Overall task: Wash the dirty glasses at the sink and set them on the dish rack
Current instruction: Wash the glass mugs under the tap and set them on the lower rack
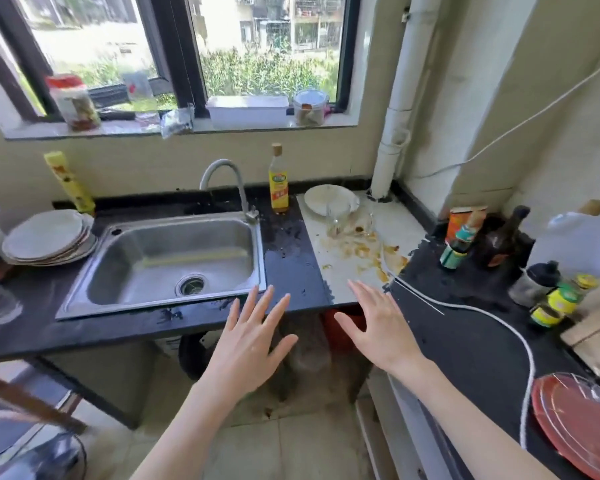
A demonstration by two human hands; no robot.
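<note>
At centre frame, 2 hands hover above the front edge of the dark table, palms down. Left hand: fingers straight and spread, grip open, holding nothing, fingertips near the front right corner of the steel sink. Right hand: fingers likewise straight and spread, grip open, holding nothing, fingertips over the near edge of the white board.

Sink basin holds no items; its grey tap curves over the rear rim. Water spots mark the table between sink and board.

Right of centre, on the white board, stand 2 clear glasses: glass 1 with a fork inside it, touching the front of a white plate; glass 2 just to its right, faint and hard to make out. Orange-brown food spills cover the board in front of both glasses. A yellow-labelled bottle stands behind the sink's right rear corner.

Left of frame, a stack of plates sits beside the sink. Right of frame, several condiment bottles and small jars crowd the table, a white cable runs across it, and a red plate lies at lower right. No dish rack can be identified with certainty.
</note>
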